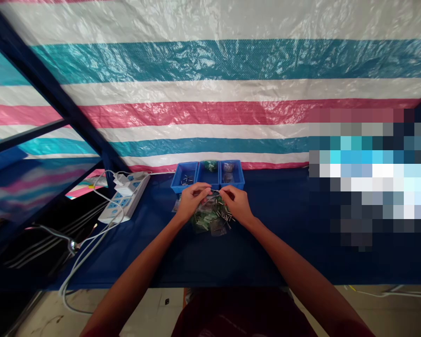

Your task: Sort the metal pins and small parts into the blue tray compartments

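At the middle of the dark blue table (273,252), clock face centred on a loose pile of small parts, 12 pointing away from the wearer. Pile: slim silvery metal pins (226,216), mostly toward 2; small green pieces (204,220) toward 8, in or among clear plastic packets (217,228); exact kinds too small to tell.

Left hand (192,201) at 10 o'clock, right hand (237,202) at 2, both bare. Each pinched nearly closed, thumb against fingers, the fingertips facing each other just above the pile's 12 edge. Between them a thin pale sliver (214,190), apparently gripped at both ends; what it is, cannot tell.

Just beyond the hands at 12, a row of three blue rectangular plastic bins (174,187). Bin at 11: a few silvery pins, much floor bare. Bin at 12: a green bundle (210,165) against its far end. Bin at 1: clear packets with greyish contents (228,171).

At 9, well apart: a long white power strip (108,215), white plug adapter (124,187) seated in it; white cables (77,267) trail off toward 8. Farther out at 12, a striped plastic sheet (196,112) in white, teal and pink-red.
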A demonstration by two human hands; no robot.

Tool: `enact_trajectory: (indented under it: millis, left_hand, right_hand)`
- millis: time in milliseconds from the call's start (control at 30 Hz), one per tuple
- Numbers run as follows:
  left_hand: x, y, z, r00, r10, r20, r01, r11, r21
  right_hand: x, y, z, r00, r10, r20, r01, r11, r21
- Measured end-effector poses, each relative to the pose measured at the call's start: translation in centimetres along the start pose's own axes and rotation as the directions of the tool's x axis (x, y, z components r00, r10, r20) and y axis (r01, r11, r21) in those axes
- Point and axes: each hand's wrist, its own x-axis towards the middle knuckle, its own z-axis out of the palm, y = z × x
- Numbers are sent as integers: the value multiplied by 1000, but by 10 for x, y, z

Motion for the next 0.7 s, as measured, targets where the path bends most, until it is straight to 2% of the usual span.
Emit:
enact_trajectory:
  millis: [200, 400, 600, 700]
  left_hand:
    - [2, -1, -1, 999, -1, 33, -1, 998, 59]
    - [2, 2, 0, 999, 42, 33, -43, 998, 41]
    - [1, 3, 3, 1000, 1, 13, -1, 1000, -27]
    - [0, 3, 3, 999, -43, 4, 43, 996, -82]
  right_hand:
    - [0, 3, 0, 999, 24, -33, -23, 1000, 12]
    - [0, 1, 0, 1000, 11, -17, -11, 1000, -1]
    - [0, 0, 0, 1000, -9, 20, 9, 999, -34]
    - [0, 2, 1, 1000, 16, -5, -16, 1000, -21]
